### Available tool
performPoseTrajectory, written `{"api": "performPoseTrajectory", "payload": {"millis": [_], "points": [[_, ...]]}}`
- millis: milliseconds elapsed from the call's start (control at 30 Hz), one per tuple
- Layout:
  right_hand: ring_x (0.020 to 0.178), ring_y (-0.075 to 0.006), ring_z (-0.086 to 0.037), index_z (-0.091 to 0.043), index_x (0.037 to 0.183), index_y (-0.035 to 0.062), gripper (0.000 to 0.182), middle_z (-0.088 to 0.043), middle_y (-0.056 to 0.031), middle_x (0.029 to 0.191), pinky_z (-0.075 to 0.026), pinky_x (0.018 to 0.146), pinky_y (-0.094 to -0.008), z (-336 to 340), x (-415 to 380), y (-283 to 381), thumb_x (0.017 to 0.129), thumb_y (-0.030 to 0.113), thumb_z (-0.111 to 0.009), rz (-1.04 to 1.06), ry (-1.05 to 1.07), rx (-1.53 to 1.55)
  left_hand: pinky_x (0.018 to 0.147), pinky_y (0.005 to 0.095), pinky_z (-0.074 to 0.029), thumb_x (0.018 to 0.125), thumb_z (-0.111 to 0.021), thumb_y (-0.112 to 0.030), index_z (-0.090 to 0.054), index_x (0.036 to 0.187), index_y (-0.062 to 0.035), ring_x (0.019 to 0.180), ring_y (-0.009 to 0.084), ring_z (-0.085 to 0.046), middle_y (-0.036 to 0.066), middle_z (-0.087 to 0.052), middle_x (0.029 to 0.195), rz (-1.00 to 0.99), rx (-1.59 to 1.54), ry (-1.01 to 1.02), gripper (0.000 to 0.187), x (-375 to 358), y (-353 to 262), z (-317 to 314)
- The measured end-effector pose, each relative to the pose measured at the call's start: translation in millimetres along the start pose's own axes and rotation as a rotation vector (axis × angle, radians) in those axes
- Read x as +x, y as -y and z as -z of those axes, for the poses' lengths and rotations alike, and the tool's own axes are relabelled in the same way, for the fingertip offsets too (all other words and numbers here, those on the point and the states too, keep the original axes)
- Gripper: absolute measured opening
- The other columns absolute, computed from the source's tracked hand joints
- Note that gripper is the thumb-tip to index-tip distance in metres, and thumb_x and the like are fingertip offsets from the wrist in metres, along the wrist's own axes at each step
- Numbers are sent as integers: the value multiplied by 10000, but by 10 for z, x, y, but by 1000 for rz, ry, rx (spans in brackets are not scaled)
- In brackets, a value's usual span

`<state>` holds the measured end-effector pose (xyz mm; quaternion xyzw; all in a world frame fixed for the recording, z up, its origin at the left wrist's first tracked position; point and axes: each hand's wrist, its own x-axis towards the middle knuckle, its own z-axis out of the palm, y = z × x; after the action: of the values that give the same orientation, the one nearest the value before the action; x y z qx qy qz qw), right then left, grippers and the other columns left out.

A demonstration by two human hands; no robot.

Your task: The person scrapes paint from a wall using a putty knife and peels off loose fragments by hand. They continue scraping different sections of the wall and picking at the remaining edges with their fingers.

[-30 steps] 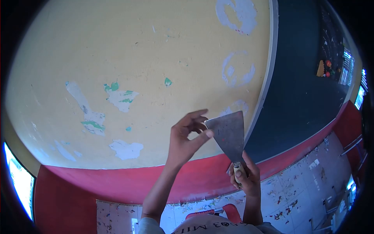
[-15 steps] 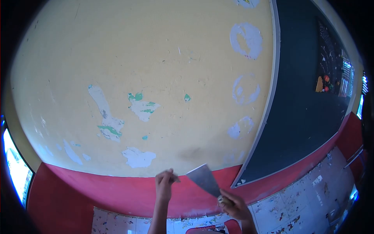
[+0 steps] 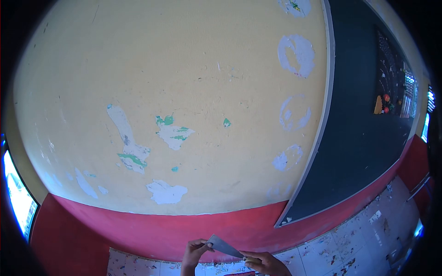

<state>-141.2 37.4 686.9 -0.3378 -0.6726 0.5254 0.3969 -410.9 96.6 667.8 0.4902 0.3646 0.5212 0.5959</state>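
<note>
A wide-bladed paint scraper (image 3: 225, 249) is held low in front of me, its metal blade slanting up to the left. My right hand (image 3: 266, 264) is closed round its handle, which is mostly hidden by the fingers. At the other end, my left hand (image 3: 196, 251) pinches the corner of the blade's broad edge between thumb and fingers. Beyond both hands is the wall, cream above (image 3: 92, 69) and red below (image 3: 175, 230). Pale bare patches (image 3: 167, 192) with some green spots (image 3: 133, 159) show where the cream paint is gone.
A dark board (image 3: 359, 147) with a grey frame (image 3: 317, 147) covers the wall at right. Paint flakes litter the tiled floor (image 3: 317, 257). A bright window (image 3: 18, 188) is at far left. Something red (image 3: 241, 274) shows at the bottom edge.
Both hands have moved lower, away from the wall's cream part. The scraper has tilted flatter, and my left hand, apart from it before, now grips the blade's corner.
</note>
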Motion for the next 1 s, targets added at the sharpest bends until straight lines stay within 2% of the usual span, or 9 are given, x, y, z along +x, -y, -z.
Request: {"api": "performPoseTrajectory", "payload": {"millis": [167,233,267,333,400,467,600,800,1000], "points": [[595,-21,-452,-446,1372,58,492,-557,11,818,-390,514,-178,101,-37,-173,909,108,-604,-43,-173,361,670,300,-504,882,-616,-84,-678,799,2,691,163,-627,92,-649,693,19,-376,-234,134,58,-62,0],[506,-14,-396,-431,1382,74,499,-512,29,745,-333,425,-169,129,109,70,916,142,-596,28,-434,440,653,298,-488,888,-615,-104,-657,760,-6,662,153,-607,72,-641,688,-73,-120,-313,166,231,-126,43],[580,-87,-509,-321,1436,42,558,-560,-67,846,-397,477,-228,258,116,459,926,134,-530,-156,-401,491,645,297,-480,891,-615,-114,-647,741,-10,647,148,-597,62,-637,686,-116,8,-350,185,327,-184,46],[540,-103,-522,-295,1441,46,578,-566,-98,882,-373,413,-228,468,316,585,920,139,-526,-13,-361,493,650,307,-465,845,-672,-132,-635,800,-13,645,164,-584,72,-645,739,-221,299,-300,133,569,-634,-218],[481,-122,-515,-265,1447,43,648,-564,-135,896,-354,356,-230,617,547,820,889,182,-563,96,-333,479,684,325,-475,750,-740,-98,-618,897,-20,738,205,-600,99,-623,810,-675,826,-230,206,869,-1282,-654],[445,-130,-503,-238,1452,43,699,-551,-160,921,-344,325,-229,711,827,1224,868,205,-586,178,-333,468,826,402,-471,646,-816,-114,-578,1112,-47,1017,321,-536,152,-538,1156,-1109,1098,-218,526,1229,-1721,-929],[495,-93,-492,-231,1468,115,577,-517,-128,986,-334,339,-207,869,1301,1874,945,150,-471,358,-274,516,931,460,-407,622,-821,-253,-606,1140,-139,1134,327,-484,103,-521,1205,-1613,1303,-187,572,1905,-2422,-1385],[495,-84,-479,-219,1480,171,580,-503,-104,966,-331,341,-211,1073,1645,2107,951,119,-452,417,-250,579,906,425,-429,588,-832,-273,-687,1018,-141,1094,214,-566,21,-610,1127,-1832,1259,-175,473,2407,-2798,-1592],[479,-79,-469,-216,1486,172,586,-508,-88,943,-344,349,-212,1091,1693,2096,953,114,-452,405,-289,500,842,377,-447,528,-849,-335,-718,918,-131,1007,175,-628,-2,-672,1008,-1853,1219,-279,459,2437,-2835,-1622]]}}
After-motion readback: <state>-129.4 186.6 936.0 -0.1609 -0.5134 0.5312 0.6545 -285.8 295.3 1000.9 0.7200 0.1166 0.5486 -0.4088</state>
